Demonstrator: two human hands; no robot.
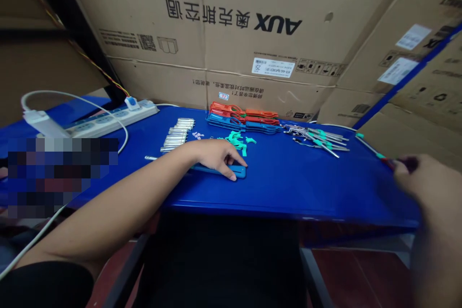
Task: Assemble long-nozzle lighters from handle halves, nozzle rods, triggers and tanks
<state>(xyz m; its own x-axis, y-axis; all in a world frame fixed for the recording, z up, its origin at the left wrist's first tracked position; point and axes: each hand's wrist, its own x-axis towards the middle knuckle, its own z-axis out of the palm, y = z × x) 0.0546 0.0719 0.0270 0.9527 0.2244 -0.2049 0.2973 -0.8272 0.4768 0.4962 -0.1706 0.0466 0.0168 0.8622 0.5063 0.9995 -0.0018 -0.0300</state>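
My left hand (220, 156) rests on a slim blue plastic casing (239, 171) lying flat near the table's front edge. Its thumb and fingers press on the casing, and the palm hides much of it. Off to the right, my right hand (420, 175) is blurred, its fingers closed on a thin rod (368, 146) with green parts and a dark reddish end. Just behind my left hand lie loose green plastic pieces (236, 140). Several metal rods with green parts and wires (321, 139) lie between the two hands.
Red and blue casings (243, 118) are stacked against the cardboard wall (231, 43). Silver cylinders (176, 135) stand in a row left of them. A white power strip (104, 120) with a plugged-in cable (108, 96) occupies the left. The blue table (288, 187) ends close to my lap.
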